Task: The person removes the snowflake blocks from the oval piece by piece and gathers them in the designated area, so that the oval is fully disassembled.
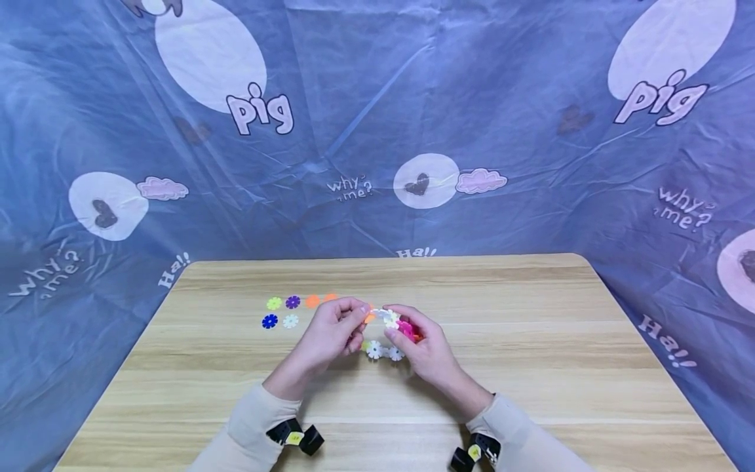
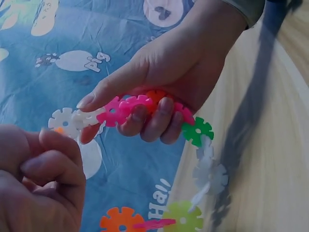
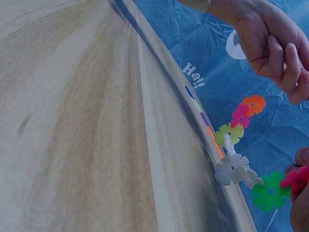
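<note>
A chain of interlocking snowflake discs (image 2: 198, 133) hangs in a curve from my right hand (image 1: 430, 347). Curled fingers of that hand grip its pink and orange discs, seen closest in the left wrist view, while green, white and yellow-green discs dangle below. The hanging end finishes in a pink disc and an orange disc (image 3: 254, 104). White discs (image 2: 65, 122) stick out past the right thumb. There my left hand (image 1: 333, 331) pinches a small orange disc (image 1: 370, 316) against them; its fingers hide most of it. Whether that disc is joined to the white one, I cannot tell.
Loose snowflake discs lie flat on the wooden table (image 1: 560, 341), left of the hands: yellow-green (image 1: 274, 303), purple (image 1: 293, 301), two orange (image 1: 312, 301), blue (image 1: 269, 321) and white (image 1: 290, 321). A blue printed cloth (image 1: 366, 118) hangs behind the table and along its sides.
</note>
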{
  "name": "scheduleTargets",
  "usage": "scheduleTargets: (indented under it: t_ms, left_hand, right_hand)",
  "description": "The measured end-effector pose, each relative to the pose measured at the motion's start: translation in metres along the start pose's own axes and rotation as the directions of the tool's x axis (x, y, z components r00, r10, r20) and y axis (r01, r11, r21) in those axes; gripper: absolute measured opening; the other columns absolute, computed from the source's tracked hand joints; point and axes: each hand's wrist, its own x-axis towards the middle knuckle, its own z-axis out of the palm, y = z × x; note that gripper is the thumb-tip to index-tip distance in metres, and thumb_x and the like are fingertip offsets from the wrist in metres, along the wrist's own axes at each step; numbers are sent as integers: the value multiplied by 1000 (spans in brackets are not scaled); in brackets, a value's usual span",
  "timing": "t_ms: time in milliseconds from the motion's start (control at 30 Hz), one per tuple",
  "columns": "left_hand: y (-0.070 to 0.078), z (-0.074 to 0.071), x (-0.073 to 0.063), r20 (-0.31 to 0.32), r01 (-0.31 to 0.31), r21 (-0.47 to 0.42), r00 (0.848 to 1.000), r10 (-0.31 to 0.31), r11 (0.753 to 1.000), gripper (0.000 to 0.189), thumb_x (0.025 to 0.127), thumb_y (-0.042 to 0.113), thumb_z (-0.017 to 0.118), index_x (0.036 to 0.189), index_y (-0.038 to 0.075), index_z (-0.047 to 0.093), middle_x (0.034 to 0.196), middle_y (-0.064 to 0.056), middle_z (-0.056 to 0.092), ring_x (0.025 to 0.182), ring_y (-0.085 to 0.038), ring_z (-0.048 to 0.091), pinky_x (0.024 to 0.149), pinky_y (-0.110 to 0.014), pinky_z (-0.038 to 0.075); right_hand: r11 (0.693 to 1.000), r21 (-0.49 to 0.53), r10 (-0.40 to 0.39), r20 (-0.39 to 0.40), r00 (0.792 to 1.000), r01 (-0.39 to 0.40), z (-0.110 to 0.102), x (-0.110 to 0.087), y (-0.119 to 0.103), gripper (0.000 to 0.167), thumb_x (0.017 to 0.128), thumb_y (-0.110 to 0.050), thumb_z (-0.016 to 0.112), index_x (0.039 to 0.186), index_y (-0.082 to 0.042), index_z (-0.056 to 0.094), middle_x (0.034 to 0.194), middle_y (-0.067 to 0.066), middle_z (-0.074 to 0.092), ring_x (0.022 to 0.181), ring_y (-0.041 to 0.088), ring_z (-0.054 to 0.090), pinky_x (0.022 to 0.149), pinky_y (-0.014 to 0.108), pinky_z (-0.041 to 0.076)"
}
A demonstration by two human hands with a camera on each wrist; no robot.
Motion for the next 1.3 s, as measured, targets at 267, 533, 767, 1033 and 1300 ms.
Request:
scheduleTargets:
  t_ms: [267, 533, 767, 1033, 1300]
  left_hand:
    - [-5, -6, -4, 26, 8, -221, 1000, -3, 975, 11, 107, 7, 64, 100, 4, 72, 70, 2, 67, 48, -3, 53, 41, -14, 36]
    - [-4, -4, -4, -39, 3, -238, 999, -12, 971, 12, 104, 4, 67, 95, 5, 74, 67, 3, 68, 47, -3, 51, 43, -15, 38]
    - [-2, -4, -4, -51, -24, -202, 999, 14, 979, 10, 103, 2, 66, 95, 2, 71, 67, 3, 66, 49, -3, 49, 44, -15, 36]
    - [-1, -4, -2, -43, -15, -167, 999, 8, 986, 8, 104, 3, 63, 98, -1, 67, 67, 4, 62, 50, -4, 48, 44, -16, 37]
    - [-2, -5, -1, -24, -3, -156, 1000, -1, 988, 10, 106, 3, 61, 102, -4, 65, 67, 5, 60, 50, -3, 46, 44, -15, 36]
  right_hand:
    - [1000, -2, -18, 12, 1000, 18, -1, -1, 0, 39, 102, -5, 72, 140, -2, 66, 114, 31, 72, 84, 28, 74, 70, 34, 65]
    - [1000, -2, -20, 24, 999, 20, -1, -1, 0, 41, 101, -5, 72, 141, -2, 66, 112, 30, 73, 83, 28, 75, 70, 36, 66]
    - [1000, -11, 0, 26, 1000, 1, 0, -1, -1, 41, 101, -6, 74, 141, -3, 67, 115, 25, 74, 85, 22, 75, 72, 31, 65]
    - [1000, -16, 5, 25, 1000, -5, 0, -1, -1, 41, 100, -7, 74, 141, -3, 67, 112, 24, 74, 83, 22, 73, 70, 30, 64]
    - [1000, -25, 6, 20, 1000, -5, 1, -1, -1, 41, 100, -6, 75, 140, -3, 67, 112, 22, 74, 83, 7, 70, 70, 27, 63]
